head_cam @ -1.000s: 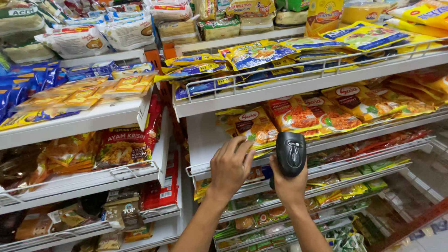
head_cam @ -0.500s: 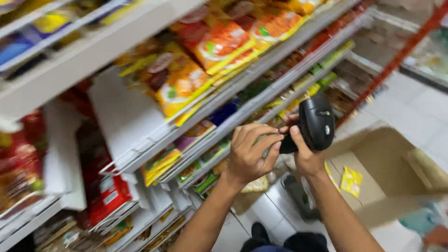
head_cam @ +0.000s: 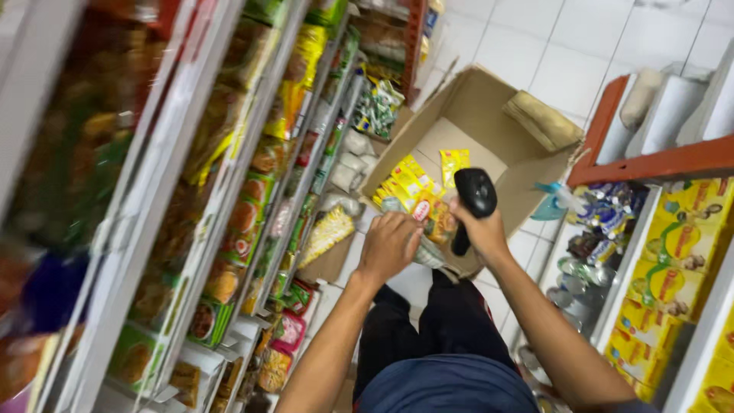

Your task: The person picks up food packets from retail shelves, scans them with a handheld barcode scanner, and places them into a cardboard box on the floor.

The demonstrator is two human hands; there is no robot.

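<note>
The person's right hand [head_cam: 483,229] is wrapped around the handle of a black handheld scanner [head_cam: 473,200], its rounded head pointing up and away from the body. Just beside it, the left hand [head_cam: 388,246] is curled, knuckles up, fingers closing over a small yellow and red packet [head_cam: 432,216] held between the two hands; motion blur hides how firmly it is gripped. Both hands hover directly above an open brown cardboard box [head_cam: 489,107] sitting on the white tiled floor [head_cam: 581,38]. The box holds a cluster of yellow packets [head_cam: 407,182] at its near edge, one more lying apart on the bare bottom; much of the box floor is uncovered. To the person's left run long tilted shelves [head_cam: 229,191], already packed with orange, red and green snack bags. To the right stands an orange-framed rack [head_cam: 650,164] with yellow packages [head_cam: 673,252]. Judging by this, the shelves look mostly stocked, and a modest batch of packets remains in the box to be handled.
</note>
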